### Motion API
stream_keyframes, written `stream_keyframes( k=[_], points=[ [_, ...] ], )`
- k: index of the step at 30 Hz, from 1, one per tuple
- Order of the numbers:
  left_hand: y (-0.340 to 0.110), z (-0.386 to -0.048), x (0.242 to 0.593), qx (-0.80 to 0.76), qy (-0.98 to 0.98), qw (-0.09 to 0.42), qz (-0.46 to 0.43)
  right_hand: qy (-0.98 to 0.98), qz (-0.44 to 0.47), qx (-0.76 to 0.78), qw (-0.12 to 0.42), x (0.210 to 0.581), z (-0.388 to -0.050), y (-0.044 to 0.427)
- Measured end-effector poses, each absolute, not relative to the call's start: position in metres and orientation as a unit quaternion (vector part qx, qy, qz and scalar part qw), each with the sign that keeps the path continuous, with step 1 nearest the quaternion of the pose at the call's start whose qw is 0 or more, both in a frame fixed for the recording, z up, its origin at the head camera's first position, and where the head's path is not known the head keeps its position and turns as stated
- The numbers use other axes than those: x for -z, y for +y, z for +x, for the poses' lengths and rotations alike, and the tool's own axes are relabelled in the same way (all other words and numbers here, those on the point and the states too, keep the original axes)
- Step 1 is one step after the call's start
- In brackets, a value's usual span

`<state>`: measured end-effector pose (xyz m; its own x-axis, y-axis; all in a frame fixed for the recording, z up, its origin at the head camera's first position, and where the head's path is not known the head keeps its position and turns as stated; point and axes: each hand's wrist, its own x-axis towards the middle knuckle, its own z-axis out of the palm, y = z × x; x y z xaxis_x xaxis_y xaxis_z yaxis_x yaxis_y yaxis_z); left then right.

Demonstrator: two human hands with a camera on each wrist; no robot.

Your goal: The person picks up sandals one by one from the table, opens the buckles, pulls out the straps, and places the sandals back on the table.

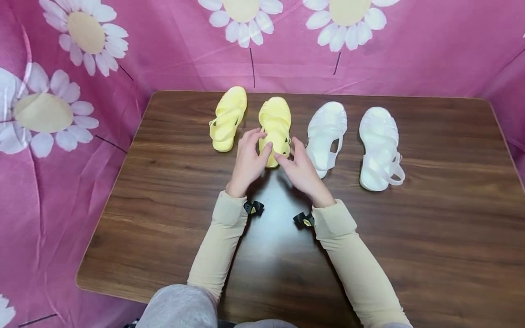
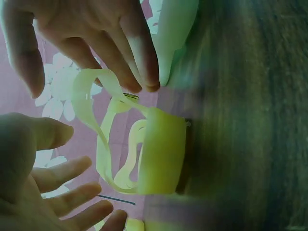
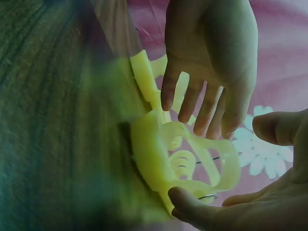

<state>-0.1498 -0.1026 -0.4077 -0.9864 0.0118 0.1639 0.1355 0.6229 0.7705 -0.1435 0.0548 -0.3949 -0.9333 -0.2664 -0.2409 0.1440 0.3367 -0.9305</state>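
Note:
Two yellow strappy sandals lie toes away on the wooden table in the head view. Around the heel end of the right one (image 1: 275, 118), my left hand (image 1: 248, 157) is on the left and my right hand (image 1: 302, 171) on the right. The left wrist view shows that sandal's heel (image 2: 163, 151) and raised strap, with the fingers of both hands loosely bent and apart. From the right wrist, a fingertip (image 3: 180, 196) of my right hand overlaps the sandal's edge; contact is unclear. The other yellow sandal (image 1: 228, 118) lies just left of my left hand.
Right of my hands lie two white sandals, one nearer (image 1: 326, 132) and one farther right (image 1: 379, 148) with its strap sticking out sideways. The brown wooden table (image 1: 443, 228) meets a pink flowered cloth (image 1: 172, 45) at its back and left sides.

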Motion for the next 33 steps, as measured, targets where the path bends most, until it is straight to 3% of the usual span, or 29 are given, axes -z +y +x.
stream_keyframes(
  k=[6,18,33],
  points=[
    [-0.103,-0.150,0.414,0.435,-0.899,0.036,-0.042,0.745,-0.007,0.634,0.208,0.404,-0.145,0.057],
    [-0.095,-0.150,0.406,0.363,-0.923,-0.024,-0.128,0.689,0.019,0.697,0.199,0.404,-0.148,0.061],
    [-0.090,-0.135,0.389,0.287,-0.953,-0.073,-0.069,0.740,-0.031,0.642,0.197,0.405,-0.147,0.062]
  ],
)
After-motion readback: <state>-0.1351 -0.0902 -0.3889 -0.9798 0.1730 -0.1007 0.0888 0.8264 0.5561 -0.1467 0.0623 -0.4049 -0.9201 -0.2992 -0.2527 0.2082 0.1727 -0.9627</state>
